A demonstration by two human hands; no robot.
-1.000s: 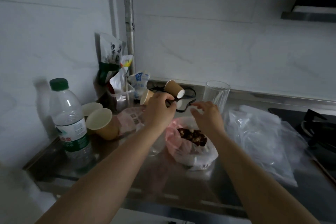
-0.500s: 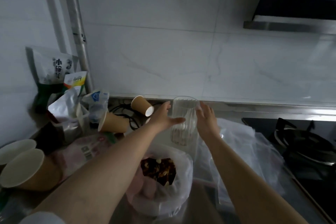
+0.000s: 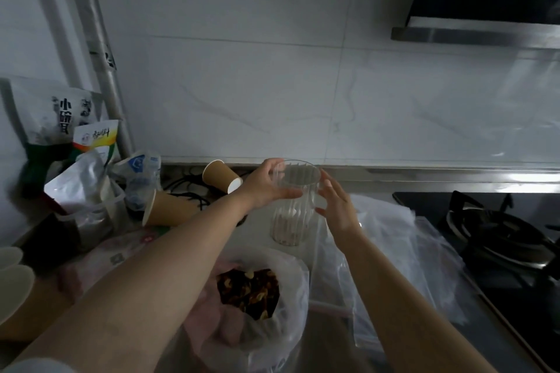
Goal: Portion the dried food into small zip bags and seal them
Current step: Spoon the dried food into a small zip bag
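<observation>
From the head camera, a ribbed clear glass point(image 3: 290, 206) stands upright on the steel counter point(image 3: 330, 342), near its back edge. The left hand point(image 3: 266, 188) grips the glass near the rim, with the thumb across the front and the fingers curled behind. The right hand point(image 3: 338, 206) lies against the right side of the glass with its fingers straight and spread, not closed around it.

Closer to the front edge, a white plastic bag point(image 3: 266, 312) stands open and holds the dark dried food point(image 3: 250, 291). A pile of clear zip bags point(image 3: 391, 254) lies on the right side of the counter, beside the gas stove point(image 3: 497, 239).

In the back left corner, packages lean on the wall; the tallest packet point(image 3: 65, 118) carries large dark Chinese characters, but I cannot read them surely. Two brown paper cups point(image 3: 221, 175) lie on their sides there.
</observation>
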